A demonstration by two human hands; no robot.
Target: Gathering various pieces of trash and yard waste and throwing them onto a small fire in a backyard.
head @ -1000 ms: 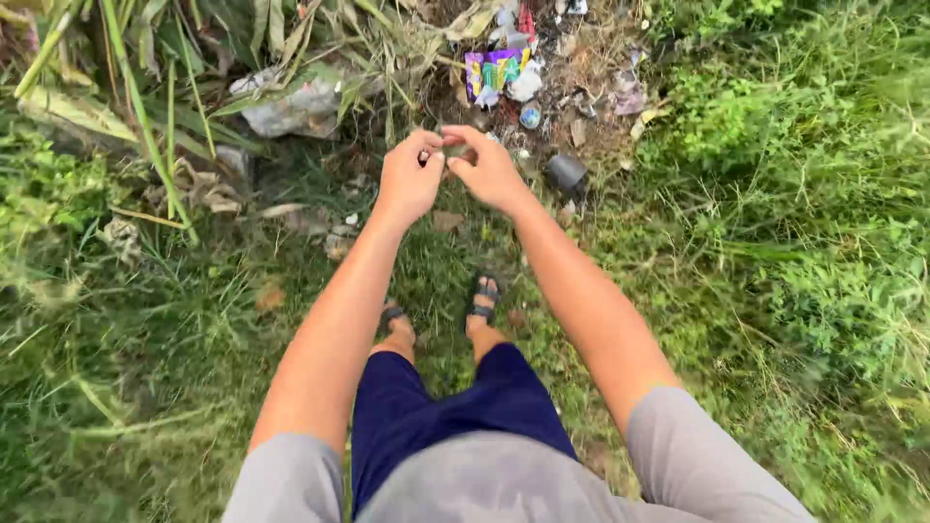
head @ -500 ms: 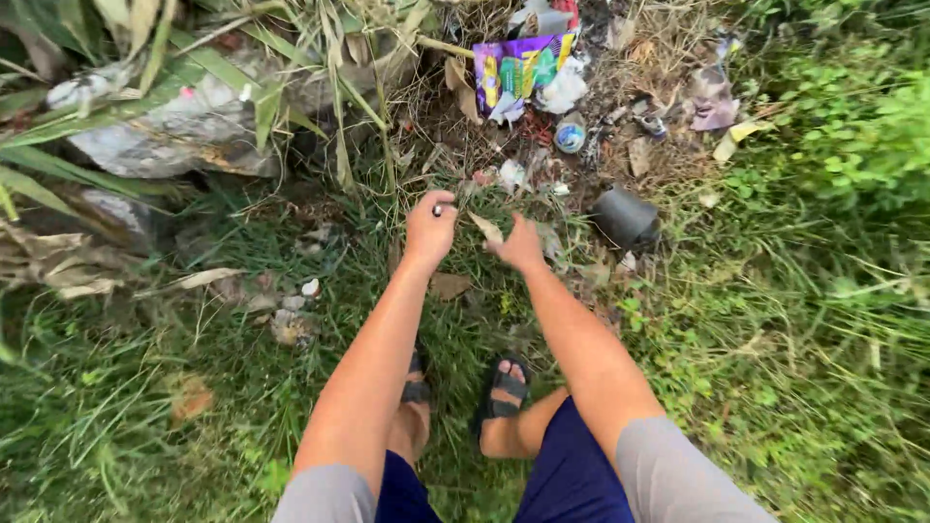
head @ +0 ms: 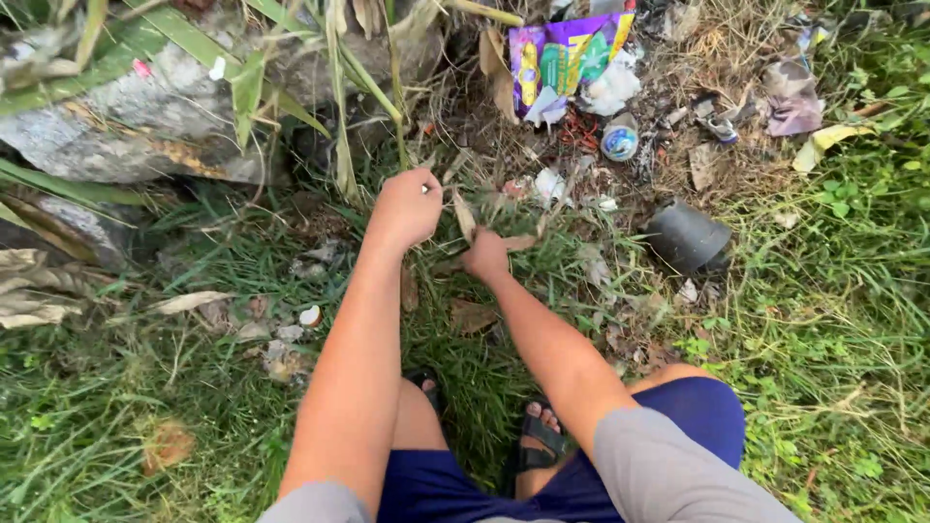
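Dry leaf, a narrow brown strip, stands between both hands above the grass. The left hand has its grip curled shut beside it; the right hand pinches its lower end. A black pot lies nearby.

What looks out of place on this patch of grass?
Rubbish lies scattered beyond the hands: a torn, crumpled colourful wrapper, a small round lid, white scraps, and a dark pot tipped on its side. The left hand is closed by a grass stalk; the right hand grips a dry leaf.
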